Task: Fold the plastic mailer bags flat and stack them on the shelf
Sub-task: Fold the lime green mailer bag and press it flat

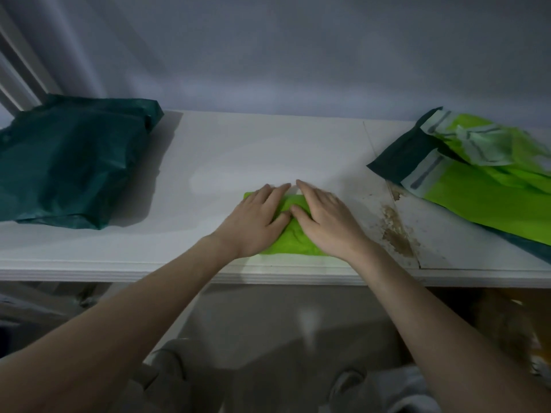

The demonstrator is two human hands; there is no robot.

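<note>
The left hand (253, 220) and right hand (323, 220) lie flat, fingers straight, side by side on a small folded green bag (293, 234), pressing it onto the white shelf (223, 150) near its front edge. A dark teal bag (68, 159) lies far left; unfolded green bags (483, 186) lie right, beside brown stains (396, 231).

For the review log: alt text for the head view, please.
Both hands, left hand and right hand, press a folded lime-green mailer bag flat on a white shelf. A dark green bag lies left, unfolded lime bags right.
</note>
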